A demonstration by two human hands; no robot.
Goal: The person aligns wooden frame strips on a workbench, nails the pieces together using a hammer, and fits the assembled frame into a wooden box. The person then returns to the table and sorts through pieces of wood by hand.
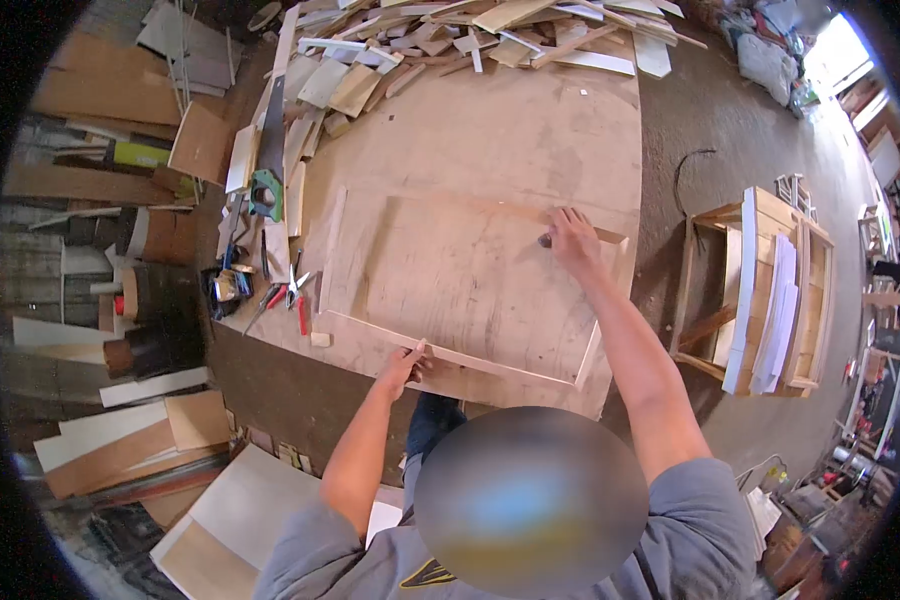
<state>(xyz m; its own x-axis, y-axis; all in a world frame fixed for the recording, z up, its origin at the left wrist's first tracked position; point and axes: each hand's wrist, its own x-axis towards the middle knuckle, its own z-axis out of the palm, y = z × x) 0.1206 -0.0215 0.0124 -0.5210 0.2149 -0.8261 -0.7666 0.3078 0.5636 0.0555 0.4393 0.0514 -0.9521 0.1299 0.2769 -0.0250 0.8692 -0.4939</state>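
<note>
Clearly, wooden frame [490, 364], left hand [400, 370] nearside, right hand [574, 240] far side

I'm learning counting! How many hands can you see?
2: the left hand at the near side of the wooden frame, the right hand at its far side. None seem hidden.

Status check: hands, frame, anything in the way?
Left hand gripping wooden frame, near side; right hand, far side. Frame on table. Scrap wood heaped beyond, not touching.
</note>
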